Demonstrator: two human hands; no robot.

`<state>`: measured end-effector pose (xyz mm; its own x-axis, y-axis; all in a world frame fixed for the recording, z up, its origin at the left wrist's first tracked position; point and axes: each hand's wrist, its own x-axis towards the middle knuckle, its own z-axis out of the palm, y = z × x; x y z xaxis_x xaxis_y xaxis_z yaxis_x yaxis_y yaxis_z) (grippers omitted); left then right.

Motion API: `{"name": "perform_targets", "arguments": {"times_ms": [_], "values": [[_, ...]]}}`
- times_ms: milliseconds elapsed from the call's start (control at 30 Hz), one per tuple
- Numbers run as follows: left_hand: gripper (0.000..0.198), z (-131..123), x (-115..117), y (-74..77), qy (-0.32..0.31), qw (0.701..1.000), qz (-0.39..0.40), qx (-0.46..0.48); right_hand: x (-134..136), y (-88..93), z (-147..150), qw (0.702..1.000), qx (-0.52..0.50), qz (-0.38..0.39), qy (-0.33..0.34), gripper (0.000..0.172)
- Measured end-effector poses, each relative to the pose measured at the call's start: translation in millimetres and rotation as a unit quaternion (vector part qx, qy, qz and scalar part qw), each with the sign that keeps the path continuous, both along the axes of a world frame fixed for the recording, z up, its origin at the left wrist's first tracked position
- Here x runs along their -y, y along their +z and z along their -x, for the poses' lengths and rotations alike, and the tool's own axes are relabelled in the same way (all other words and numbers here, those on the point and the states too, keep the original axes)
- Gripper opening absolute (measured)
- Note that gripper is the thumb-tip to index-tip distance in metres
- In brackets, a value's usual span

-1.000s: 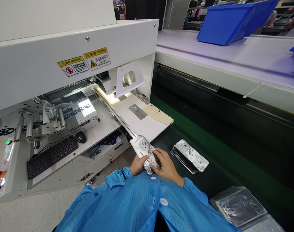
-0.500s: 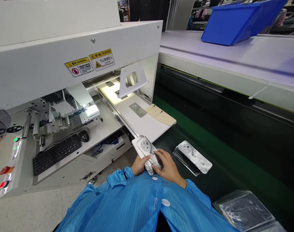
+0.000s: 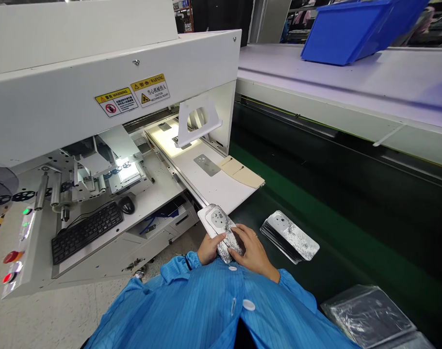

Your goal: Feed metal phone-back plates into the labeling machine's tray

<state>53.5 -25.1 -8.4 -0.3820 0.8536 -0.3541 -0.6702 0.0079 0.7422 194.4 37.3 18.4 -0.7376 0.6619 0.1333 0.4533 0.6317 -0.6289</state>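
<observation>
Head view faces forward-down; left hand (image 3: 208,249), right hand (image 3: 256,253) near.

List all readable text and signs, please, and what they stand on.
"警告 WARNING": left yellow-and-white rectangular sticker on the white metal machine; smaller lines unreadable.
"警告/WARNING": right yellow-and-white rectangular sticker.
"当心机械伤人": right sticker.
"CAUTION MECHANICAL INJURY": right sticker.
Signs: triangles on both; red circle on left.
Black rectangular keyboard: legends too small.
</observation>
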Motion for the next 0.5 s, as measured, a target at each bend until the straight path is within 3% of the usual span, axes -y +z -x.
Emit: {"name": "perform_targets", "arguments": {"times_ms": [500], "values": [[0.060, -1.7, -0.9, -5.0, 0.004, 1.000, 0.009, -0.007, -3.3, -2.0, -1.2, 1.000, -0.005, 0.015, -0.001, 0.052]]}}
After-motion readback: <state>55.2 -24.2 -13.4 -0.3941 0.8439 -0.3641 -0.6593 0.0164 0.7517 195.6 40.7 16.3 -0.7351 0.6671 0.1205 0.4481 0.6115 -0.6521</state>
